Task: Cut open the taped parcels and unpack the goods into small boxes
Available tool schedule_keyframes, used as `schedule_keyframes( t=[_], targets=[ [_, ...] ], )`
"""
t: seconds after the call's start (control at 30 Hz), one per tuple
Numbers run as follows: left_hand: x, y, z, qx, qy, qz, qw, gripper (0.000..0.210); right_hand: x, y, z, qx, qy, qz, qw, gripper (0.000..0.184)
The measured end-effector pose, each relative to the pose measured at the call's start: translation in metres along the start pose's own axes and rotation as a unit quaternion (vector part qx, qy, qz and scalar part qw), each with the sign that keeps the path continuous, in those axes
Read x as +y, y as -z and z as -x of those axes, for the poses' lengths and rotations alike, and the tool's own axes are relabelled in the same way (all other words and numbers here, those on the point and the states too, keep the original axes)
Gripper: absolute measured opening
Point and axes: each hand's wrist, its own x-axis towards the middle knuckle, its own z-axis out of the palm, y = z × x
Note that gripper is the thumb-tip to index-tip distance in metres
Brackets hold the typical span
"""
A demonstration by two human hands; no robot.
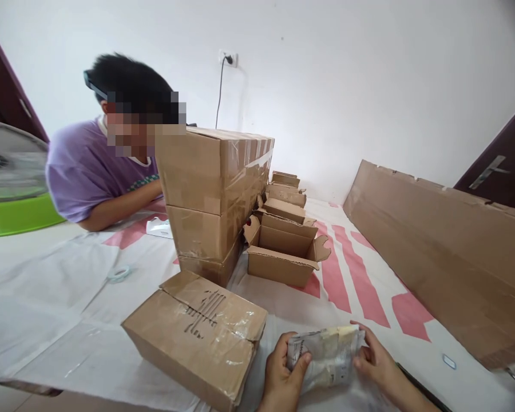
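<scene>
Bright, even light; glare on carton tape (242,328); edges stretched, top-right corner dark.

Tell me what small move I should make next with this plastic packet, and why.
I'd probably lift the plastic packet toward the nearest open box: your left hand grips one end, your right hand is at the other, and that box stands just beyond with its flaps spread.

Crinkled translucent packet (327,356), partly yellowish, held tilted
</scene>
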Motion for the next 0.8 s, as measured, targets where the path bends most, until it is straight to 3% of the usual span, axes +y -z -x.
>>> schedule_keyframes(
  t=[0.07, 0.13, 0.23, 0.37, 0.43, 0.53, 0.67, 0.8],
  targets=[
    [0.000, 0.000, -0.002, -0.007, -0.015, -0.042, 0.999, 0.036, 0.007, -0.010, 0.004, -0.060, -0.037, -0.019, 0.997, 0.074],
    [0.000, 0.000, -0.004, 0.017, -0.047, -0.099, 0.994, 0.037, -0.002, -0.022, 0.002, -0.076, -0.060, -0.043, 0.994, 0.064],
    [-0.002, -0.001, -0.002, 0.078, -0.156, -0.211, 0.962, 0.059, -0.023, -0.037, -0.015, -0.032, -0.062, -0.074, 0.995, 0.058],
    [-0.003, 0.000, 0.004, 0.091, -0.290, -0.326, 0.895, 0.080, -0.036, -0.055, -0.058, 0.014, -0.042, -0.078, 0.996, 0.054],
    [-0.005, 0.002, 0.005, 0.076, -0.328, -0.358, 0.871, 0.083, -0.038, -0.067, -0.083, 0.033, -0.038, -0.076, 0.996, 0.052],
    [-0.010, 0.004, 0.004, 0.004, -0.393, -0.370, 0.842, 0.074, -0.043, -0.090, -0.120, 0.052, -0.033, -0.072, 0.995, 0.044],
    [-0.014, 0.005, 0.001, -0.062, -0.406, -0.327, 0.851, 0.060, -0.057, -0.124, -0.157, 0.054, -0.042, -0.057, 0.996, 0.029],
    [-0.010, 0.006, -0.001, -0.092, -0.389, -0.311, 0.862, 0.053, -0.067, -0.143, -0.163, 0.061, -0.019, -0.044, 0.997, 0.029]
  ],
)
